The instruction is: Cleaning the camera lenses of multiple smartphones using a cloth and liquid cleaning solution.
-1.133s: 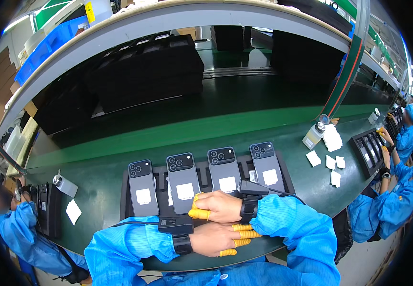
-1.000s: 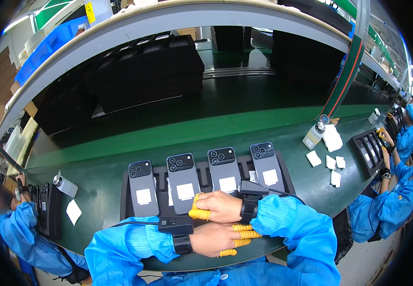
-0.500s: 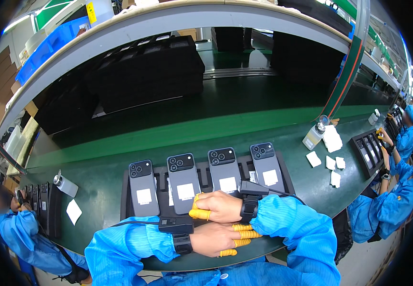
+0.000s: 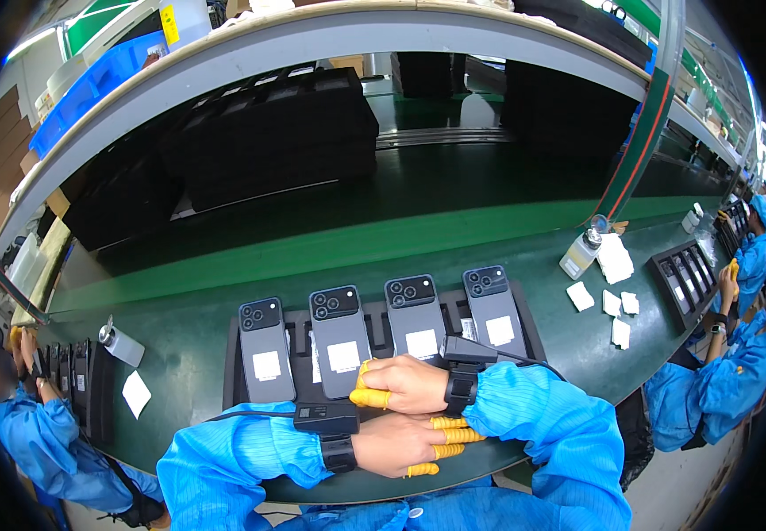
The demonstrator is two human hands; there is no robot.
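Observation:
My left hand [image 4: 400, 445] lies across the near edge of the green bench, its fingers in yellow finger cots stretched out to the right. Just beyond and above it rests my right hand [image 4: 407, 384], curled closed with yellow cots on its fingers; nothing shows sticking out of it. A black tray [image 4: 535, 341] in front of me carries several dark grey smartphones, backs up, each with a white label. The second smartphone [image 4: 335, 329] from the left is nearest my right fingers. Each wrist wears a black strap with a small cabled device.
Pump bottles stand at the left [image 4: 123, 345] and right [image 4: 581, 254]. White wipes [image 4: 615, 261] lie beside the right one, a single wipe [image 4: 137, 394] at left. Co-workers sit at both sides with black trays [image 4: 685, 283]. A shelf [image 4: 418, 19] spans above stacked black trays [image 4: 285, 133].
My hands and the smartphones keep their places. The right co-worker's hands have come away from the tray there; the left co-worker has raised a hand toward the far side.

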